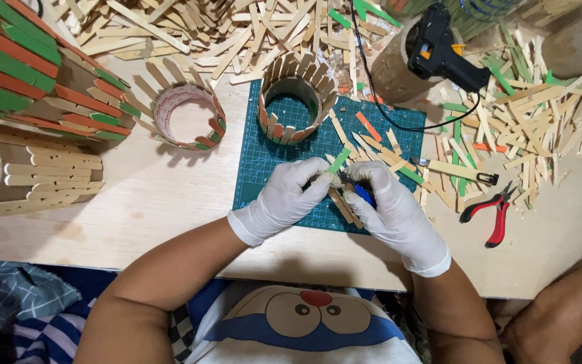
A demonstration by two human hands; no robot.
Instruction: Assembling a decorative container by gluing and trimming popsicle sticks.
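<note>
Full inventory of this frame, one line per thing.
Cutting mat: one, dark green, table centre.
Stick-clad ring: one, tan and orange, on mat.
Tape-like ring: one, pale, few sticks attached, left of mat.
Stick-covered cylinders: two, orange, green and plain, far left.
Glue gun: one, black, top right, on a cylinder.
Pliers: one, red handles, right.
Loose sticks: many, plain, some green and orange, top and right.
Green stick: one, in left hand.
Blue-handled tool: one, in right hand.
Left hand: white glove.
Right hand: white glove.
</note>
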